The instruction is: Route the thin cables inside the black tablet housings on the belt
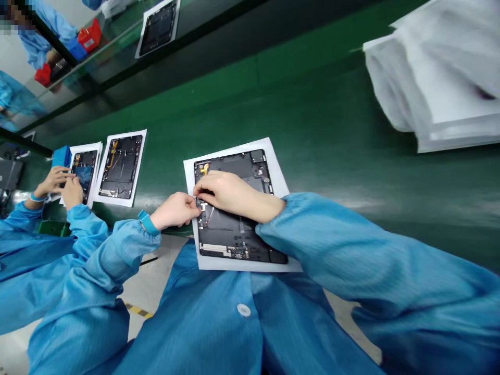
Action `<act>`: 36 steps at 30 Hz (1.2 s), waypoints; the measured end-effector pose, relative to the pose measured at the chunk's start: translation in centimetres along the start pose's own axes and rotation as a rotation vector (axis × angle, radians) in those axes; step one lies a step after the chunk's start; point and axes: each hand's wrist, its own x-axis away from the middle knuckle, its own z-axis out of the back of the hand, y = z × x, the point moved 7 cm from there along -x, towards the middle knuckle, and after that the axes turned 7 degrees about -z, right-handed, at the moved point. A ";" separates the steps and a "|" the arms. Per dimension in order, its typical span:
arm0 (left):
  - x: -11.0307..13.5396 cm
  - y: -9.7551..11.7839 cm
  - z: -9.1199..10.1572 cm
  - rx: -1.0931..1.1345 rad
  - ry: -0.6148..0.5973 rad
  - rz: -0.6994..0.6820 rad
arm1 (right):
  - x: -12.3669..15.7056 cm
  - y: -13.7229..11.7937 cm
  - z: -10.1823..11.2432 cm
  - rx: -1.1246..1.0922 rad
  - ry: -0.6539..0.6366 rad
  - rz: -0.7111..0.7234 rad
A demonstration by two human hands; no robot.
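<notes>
A black tablet housing [230, 229] with its inside facing up lies on a white sheet [275, 156] at the bench edge before me. My left hand [177, 210] is at the housing's left side, thumb and fingers pinched together at the rim. From the right, my right hand [222, 190] reaches over the housing, its fingers bent and closed at the same left edge. Whatever is between the fingertips of either hand is too small or hidden to make out. An orange flex cable [204, 168] shows above my right hand, and a small white-and-gold connector piece [203, 207] sits below it.
Another open tablet housing [121, 166] rests on paper to the left. Beyond it a co-worker's hands [70, 187] work on a further tablet [86, 161] near a blue box [61, 156]. White sheets [441, 88] are piled at the right. A glass shelf [117, 62] holds another tablet [158, 27].
</notes>
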 end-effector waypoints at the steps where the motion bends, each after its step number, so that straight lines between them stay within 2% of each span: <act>1: -0.1 0.1 0.0 -0.003 -0.022 0.004 | 0.0 0.1 -0.1 -0.003 0.020 0.012; 5: -0.6 0.3 0.5 0.037 -0.106 0.002 | -0.2 0.6 -0.2 -0.027 0.077 0.037; 10: -1.5 0.4 1.8 0.076 -0.048 0.006 | -0.5 0.9 -0.2 -0.045 0.081 0.027; 15: -1.9 0.2 1.7 0.130 -0.058 0.044 | -0.6 0.8 -0.2 -0.050 0.070 0.012; 19: -2.0 0.2 1.8 0.163 -0.045 0.076 | -0.9 0.8 0.4 -0.020 0.135 0.023; 23: -2.3 0.4 2.0 0.171 -0.066 0.068 | -1.6 1.5 0.8 -0.032 0.153 -0.042; 30: -3.3 0.5 3.1 0.184 0.027 0.036 | -2.1 2.2 1.1 -0.068 0.144 -0.149; 36: -4.4 0.5 3.4 0.190 0.028 0.035 | -2.7 2.8 1.4 -0.113 0.127 -0.213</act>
